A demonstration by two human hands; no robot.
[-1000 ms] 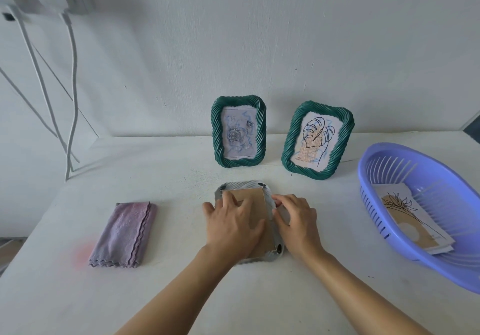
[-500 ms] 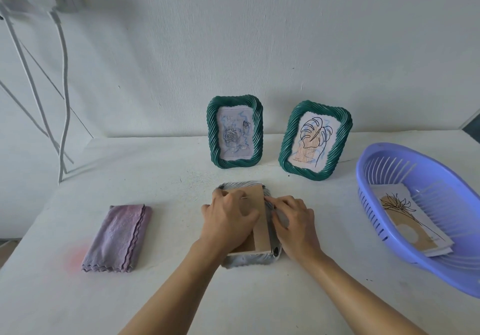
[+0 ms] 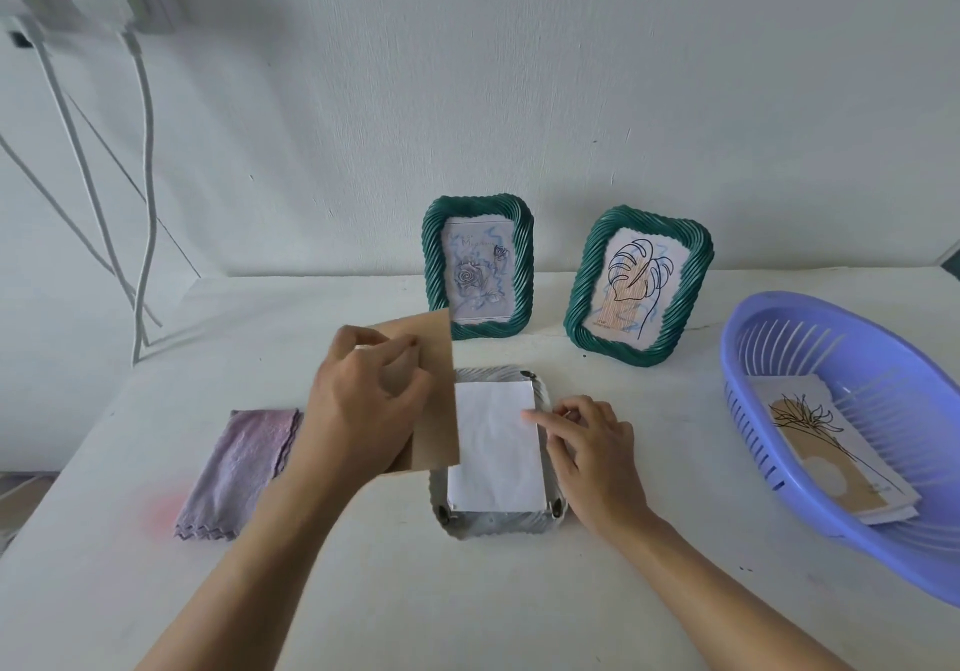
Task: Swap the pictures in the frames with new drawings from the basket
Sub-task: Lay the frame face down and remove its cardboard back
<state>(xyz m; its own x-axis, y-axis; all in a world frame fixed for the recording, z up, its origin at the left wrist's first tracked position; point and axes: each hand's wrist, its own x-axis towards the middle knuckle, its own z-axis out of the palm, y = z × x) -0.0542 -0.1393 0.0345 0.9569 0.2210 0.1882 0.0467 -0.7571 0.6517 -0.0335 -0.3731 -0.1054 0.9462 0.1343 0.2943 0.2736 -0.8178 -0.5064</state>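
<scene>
A grey frame [image 3: 493, 525] lies face down on the table in front of me. My left hand [image 3: 363, 405] grips its brown backing board [image 3: 434, 384], lifted up and to the left of the frame. The white back of a picture [image 3: 493, 441] shows inside the frame. My right hand [image 3: 587, 447] rests at the frame's right edge, index fingertip touching the white paper. Two green frames stand by the wall, one with a rose drawing [image 3: 477, 266], one with a leaf drawing [image 3: 639, 285]. A purple basket [image 3: 779, 337] on the right holds new drawings [image 3: 831, 452].
A folded pink cloth [image 3: 239, 467] lies left of the grey frame. White cables [image 3: 140, 192] hang from a wall socket at the far left. The table's white surface [image 3: 467, 608] runs on toward me.
My left hand has lifted the brown backing board off the grey frame and moved it up and left, uncovering the white paper. My right hand shifted slightly right, finger now on the paper.
</scene>
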